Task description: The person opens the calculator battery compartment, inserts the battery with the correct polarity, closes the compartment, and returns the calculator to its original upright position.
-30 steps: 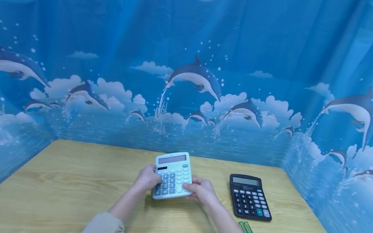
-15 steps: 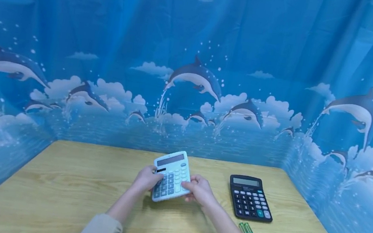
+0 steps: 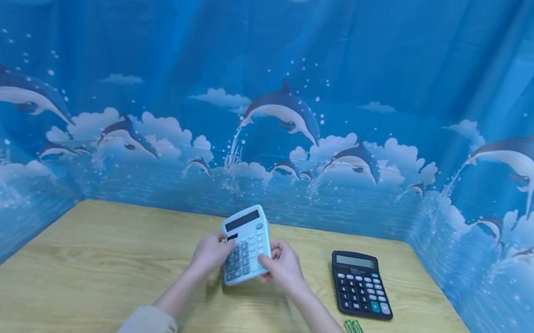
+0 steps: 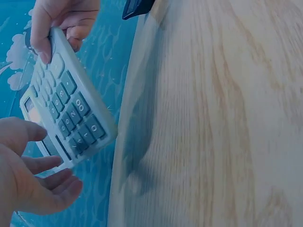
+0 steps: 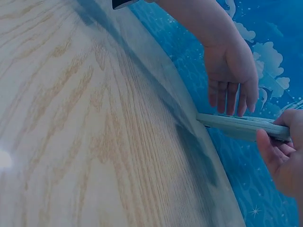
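A pale blue-white desk calculator [image 3: 252,244] is held tilted above the table, its keys and display facing me. My right hand [image 3: 285,266] pinches its right edge, thumb on the front and fingers behind. My left hand [image 3: 210,252] is at the opposite edge, with its thumb by the keys. In the left wrist view that left hand [image 4: 28,170] has spread, loosely straight fingers beside the calculator [image 4: 71,104]. The right wrist view shows the left fingers [image 5: 222,97] extended toward the calculator's edge; whether they touch it, I cannot tell.
A black desk calculator [image 3: 362,288] lies face up on the right of the wooden table [image 3: 105,257]. Just in front of it are green batteries [image 3: 357,331], side by side near my right forearm. A blue dolphin-print curtain [image 3: 279,77] encloses the table's back and sides.
The pale calculator has turned counterclockwise and tilted further, its top rising slightly. My right hand has shifted slightly up its edge. The black calculator and batteries stay in place.
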The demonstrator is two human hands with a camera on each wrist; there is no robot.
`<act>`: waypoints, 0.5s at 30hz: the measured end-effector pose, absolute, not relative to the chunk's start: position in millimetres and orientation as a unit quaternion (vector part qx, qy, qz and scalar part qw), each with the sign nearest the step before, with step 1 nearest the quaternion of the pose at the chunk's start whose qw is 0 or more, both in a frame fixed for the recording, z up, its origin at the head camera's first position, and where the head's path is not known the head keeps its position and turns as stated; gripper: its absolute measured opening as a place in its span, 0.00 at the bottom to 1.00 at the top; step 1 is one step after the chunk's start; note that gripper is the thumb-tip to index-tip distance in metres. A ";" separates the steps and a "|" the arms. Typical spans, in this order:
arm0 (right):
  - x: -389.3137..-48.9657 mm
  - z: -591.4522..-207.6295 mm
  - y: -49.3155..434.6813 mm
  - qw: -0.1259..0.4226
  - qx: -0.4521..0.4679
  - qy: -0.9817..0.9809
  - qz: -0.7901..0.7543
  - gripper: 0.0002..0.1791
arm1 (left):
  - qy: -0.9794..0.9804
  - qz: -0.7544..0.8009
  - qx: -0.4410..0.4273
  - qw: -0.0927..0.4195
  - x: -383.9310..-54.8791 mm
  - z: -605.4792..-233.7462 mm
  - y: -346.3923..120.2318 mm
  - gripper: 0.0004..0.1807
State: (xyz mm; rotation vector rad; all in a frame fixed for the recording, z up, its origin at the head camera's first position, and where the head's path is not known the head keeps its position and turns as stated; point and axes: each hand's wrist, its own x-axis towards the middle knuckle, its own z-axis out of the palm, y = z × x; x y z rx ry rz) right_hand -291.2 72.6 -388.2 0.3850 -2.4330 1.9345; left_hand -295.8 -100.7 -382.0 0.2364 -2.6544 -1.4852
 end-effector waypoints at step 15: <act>-285.8 -386.5 74.9 0.142 0.258 -0.854 0.429 0.12 | -0.833 -0.547 0.018 0.082 -294.0 -374.2 -94.6 0.32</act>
